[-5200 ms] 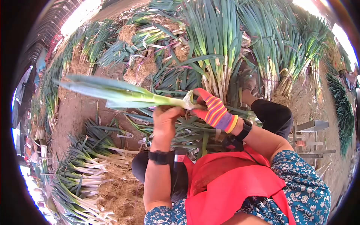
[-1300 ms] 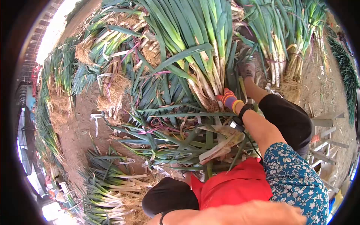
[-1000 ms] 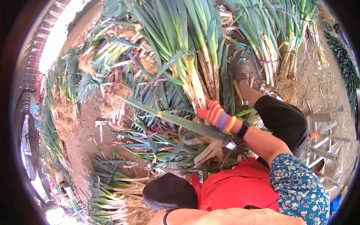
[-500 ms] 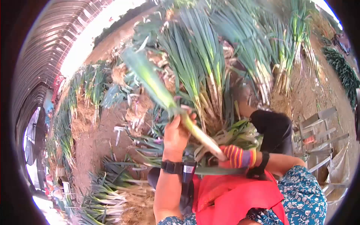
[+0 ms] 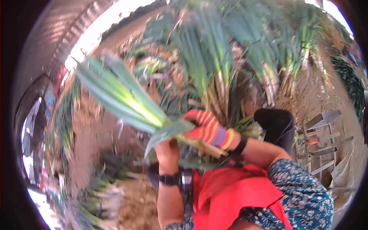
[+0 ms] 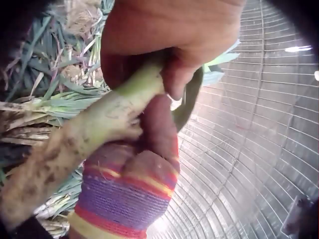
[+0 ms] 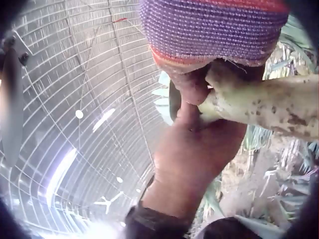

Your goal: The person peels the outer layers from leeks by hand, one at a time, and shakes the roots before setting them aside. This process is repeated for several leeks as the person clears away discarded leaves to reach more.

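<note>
One leek (image 5: 134, 101) is held up between both hands, its green leaves fanned to the upper left and its pale stalk toward the lower right. My bare left hand (image 5: 167, 151) grips it where the leaves meet the stalk. Close beside it, my right hand (image 5: 209, 128), in a striped knitted glove, pinches at an outer layer of the leek. One leaf folds down over the left hand. In the left wrist view the stalk (image 6: 75, 139) is speckled with brown dirt. The right wrist view has the gloved fingertips meeting the bare ones by a split in the stalk.
Tied leek bunches (image 5: 220, 57) stand across the back. At the lower left lies a row of leeks (image 5: 103, 199) with tangled roots. A metal stand (image 5: 322, 142) is at the right, beside the person's dark-clad knee (image 5: 274, 124). Bare soil (image 5: 90, 143) shows at the left.
The right hand took the leek from the bunch in front, and the left hand came in to grip it. Since half a second ago the right hand has slid up the stalk to the left hand.
</note>
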`<action>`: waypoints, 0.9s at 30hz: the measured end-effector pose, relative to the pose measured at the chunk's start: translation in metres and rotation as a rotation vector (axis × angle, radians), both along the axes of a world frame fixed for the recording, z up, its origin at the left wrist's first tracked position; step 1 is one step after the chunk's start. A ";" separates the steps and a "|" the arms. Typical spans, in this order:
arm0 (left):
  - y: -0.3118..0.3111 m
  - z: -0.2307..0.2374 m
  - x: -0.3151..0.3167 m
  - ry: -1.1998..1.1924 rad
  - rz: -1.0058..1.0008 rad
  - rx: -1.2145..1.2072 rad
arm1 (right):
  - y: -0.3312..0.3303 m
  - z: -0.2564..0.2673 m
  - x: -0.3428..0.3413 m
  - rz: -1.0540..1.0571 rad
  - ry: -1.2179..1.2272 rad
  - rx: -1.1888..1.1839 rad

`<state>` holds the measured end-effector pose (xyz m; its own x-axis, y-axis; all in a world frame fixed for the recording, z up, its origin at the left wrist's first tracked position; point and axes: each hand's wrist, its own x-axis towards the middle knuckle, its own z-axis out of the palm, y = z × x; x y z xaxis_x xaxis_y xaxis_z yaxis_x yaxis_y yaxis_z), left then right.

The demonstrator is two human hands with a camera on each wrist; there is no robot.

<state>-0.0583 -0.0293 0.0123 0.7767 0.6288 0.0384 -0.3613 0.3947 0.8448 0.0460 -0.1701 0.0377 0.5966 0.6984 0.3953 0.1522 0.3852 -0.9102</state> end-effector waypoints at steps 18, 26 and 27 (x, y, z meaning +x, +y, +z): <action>0.015 0.036 -0.022 -0.055 0.113 0.038 | -0.065 -0.077 0.006 0.142 -0.522 -0.254; 0.003 0.038 -0.015 0.114 0.277 0.067 | -0.052 -0.109 -0.031 0.049 -0.189 -0.501; 0.003 0.039 -0.013 0.106 0.271 0.069 | -0.053 -0.096 -0.028 -0.037 -0.295 -0.546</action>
